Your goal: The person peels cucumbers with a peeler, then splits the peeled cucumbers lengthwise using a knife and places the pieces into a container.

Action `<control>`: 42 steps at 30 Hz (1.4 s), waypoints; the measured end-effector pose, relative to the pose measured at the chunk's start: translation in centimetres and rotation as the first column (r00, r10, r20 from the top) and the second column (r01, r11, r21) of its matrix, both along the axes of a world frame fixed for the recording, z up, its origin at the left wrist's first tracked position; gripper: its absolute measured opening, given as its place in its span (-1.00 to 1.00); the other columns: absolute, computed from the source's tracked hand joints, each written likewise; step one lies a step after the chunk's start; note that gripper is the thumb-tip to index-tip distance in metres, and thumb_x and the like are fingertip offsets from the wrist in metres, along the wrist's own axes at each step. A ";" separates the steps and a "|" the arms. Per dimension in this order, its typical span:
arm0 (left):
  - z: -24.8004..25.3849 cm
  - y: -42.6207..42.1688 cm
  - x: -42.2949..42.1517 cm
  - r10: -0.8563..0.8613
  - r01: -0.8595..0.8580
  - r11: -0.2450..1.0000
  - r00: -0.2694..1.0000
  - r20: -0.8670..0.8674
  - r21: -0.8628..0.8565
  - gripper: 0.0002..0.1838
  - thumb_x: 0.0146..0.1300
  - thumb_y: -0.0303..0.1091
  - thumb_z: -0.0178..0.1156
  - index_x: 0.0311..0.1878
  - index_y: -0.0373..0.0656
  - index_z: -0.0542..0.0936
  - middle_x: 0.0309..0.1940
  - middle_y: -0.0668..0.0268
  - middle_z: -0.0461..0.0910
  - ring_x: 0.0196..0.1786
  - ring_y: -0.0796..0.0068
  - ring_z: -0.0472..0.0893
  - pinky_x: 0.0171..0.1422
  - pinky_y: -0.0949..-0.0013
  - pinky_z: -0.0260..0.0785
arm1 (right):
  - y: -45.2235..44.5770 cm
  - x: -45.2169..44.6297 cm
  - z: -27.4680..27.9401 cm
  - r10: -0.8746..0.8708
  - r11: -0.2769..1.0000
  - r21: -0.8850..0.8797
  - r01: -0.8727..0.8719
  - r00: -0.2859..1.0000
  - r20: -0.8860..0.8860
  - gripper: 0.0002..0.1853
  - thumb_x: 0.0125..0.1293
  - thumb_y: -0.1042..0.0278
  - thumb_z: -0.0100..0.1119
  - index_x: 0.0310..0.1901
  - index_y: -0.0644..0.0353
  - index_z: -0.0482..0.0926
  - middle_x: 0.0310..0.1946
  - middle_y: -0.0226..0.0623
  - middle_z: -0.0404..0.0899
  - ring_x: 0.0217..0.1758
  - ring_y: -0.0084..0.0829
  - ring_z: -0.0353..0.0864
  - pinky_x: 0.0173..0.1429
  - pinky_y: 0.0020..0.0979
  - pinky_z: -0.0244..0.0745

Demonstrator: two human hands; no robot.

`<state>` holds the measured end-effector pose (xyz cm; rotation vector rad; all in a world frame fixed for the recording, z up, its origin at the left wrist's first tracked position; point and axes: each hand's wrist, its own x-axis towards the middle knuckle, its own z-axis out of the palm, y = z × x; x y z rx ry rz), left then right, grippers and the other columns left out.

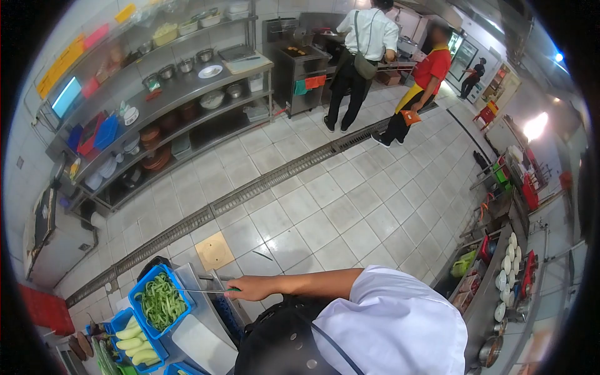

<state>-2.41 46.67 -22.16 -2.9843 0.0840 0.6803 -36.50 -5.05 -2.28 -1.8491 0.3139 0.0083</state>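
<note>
Cannot read any word, brand, number or sign clearly. Can see the yellow strip (60,65), the pink sheet (95,36) near its upper end and the bright screen (66,99), but cannot make out lettering on them. Cannot tell if the orange item (410,117) bears print: too small.

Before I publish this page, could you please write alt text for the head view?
A person's right hand holds a knife pointing at a blue basket of sliced green vegetables, with pale vegetables beside it. Beyond, three other people stand on a tiled kitchen floor.
</note>
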 end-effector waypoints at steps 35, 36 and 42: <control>2.9 0.0 -1.9 0.033 -0.024 0.996 0.994 0.100 -0.092 -0.34 0.09 -0.06 0.44 0.16 -0.33 0.59 0.04 -0.18 0.68 0.14 -0.18 0.64 0.25 0.03 0.47 | 1.3 -1.5 -0.3 -0.052 0.997 -0.047 0.053 0.998 0.033 -0.46 0.61 -0.18 -0.08 -0.04 0.27 0.48 -0.24 0.08 0.60 -0.11 0.07 0.61 0.00 -0.03 0.44; 3.1 0.1 -2.1 0.037 -0.026 0.995 0.993 0.109 -0.099 -0.34 0.09 -0.06 0.45 0.16 -0.33 0.59 0.04 -0.18 0.67 0.14 -0.18 0.64 0.25 0.03 0.47 | 1.3 -1.6 -0.2 -0.043 0.998 -0.047 0.044 0.999 0.031 -0.46 0.61 -0.18 -0.09 -0.04 0.27 0.47 -0.24 0.08 0.60 -0.12 0.07 0.61 0.00 -0.03 0.44; 3.8 0.3 -3.4 0.073 -0.052 0.988 0.986 0.149 -0.144 -0.33 0.07 -0.12 0.48 0.17 -0.34 0.56 0.03 -0.21 0.67 0.13 -0.22 0.63 0.23 0.00 0.47 | 1.4 -1.7 0.0 -0.020 0.999 -0.027 0.021 0.999 0.032 -0.46 0.61 -0.18 -0.08 0.01 0.28 0.48 -0.22 0.08 0.61 -0.12 0.06 0.61 0.00 -0.05 0.44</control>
